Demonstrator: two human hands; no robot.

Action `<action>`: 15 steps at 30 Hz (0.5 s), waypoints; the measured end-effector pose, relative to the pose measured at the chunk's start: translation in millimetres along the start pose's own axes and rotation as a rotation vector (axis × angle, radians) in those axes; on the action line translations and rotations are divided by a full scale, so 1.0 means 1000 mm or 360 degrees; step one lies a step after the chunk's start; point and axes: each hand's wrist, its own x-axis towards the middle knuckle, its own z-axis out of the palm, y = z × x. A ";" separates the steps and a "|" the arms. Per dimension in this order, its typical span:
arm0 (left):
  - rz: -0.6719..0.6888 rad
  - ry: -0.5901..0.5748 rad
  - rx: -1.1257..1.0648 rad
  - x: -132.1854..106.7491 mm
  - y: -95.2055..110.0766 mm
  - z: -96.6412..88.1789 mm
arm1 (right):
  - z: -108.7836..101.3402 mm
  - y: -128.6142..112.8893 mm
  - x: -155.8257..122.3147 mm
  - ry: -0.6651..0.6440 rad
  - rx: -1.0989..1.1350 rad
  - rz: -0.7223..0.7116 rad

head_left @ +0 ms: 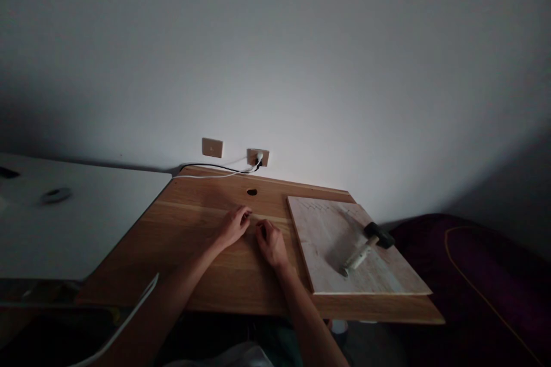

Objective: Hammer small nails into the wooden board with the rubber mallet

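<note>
Both my hands rest near the middle of a wooden desk (193, 275). My left hand (235, 225) lies with its fingers curled and the fingertips pinched together at the desk surface. My right hand (271, 243) sits just to its right, fingers also curled inward toward the left hand's tips. Whatever is between the fingertips is too small and dark to make out. To the right of my right hand lies a pale wooden board (344, 252) with a rubber mallet (365, 246) resting on it, black head pointing to the far right.
A round cable hole (252, 192) is in the desk near the wall. A wall plate (212, 147) and a socket with a white plug (258, 157) and cables sit behind. A white desk (77, 217) adjoins on the left; a dark red seat (473, 275) on the right.
</note>
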 end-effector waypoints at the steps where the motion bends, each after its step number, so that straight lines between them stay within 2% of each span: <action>1: -0.0001 0.0002 0.0001 0.000 0.000 0.000 | 0.000 0.000 0.000 0.0004 0.0003 -0.0001; 15: -0.0013 0.0015 0.0027 0.002 0.001 -0.003 | 0.000 0.002 0.001 0.0024 0.0066 0.0036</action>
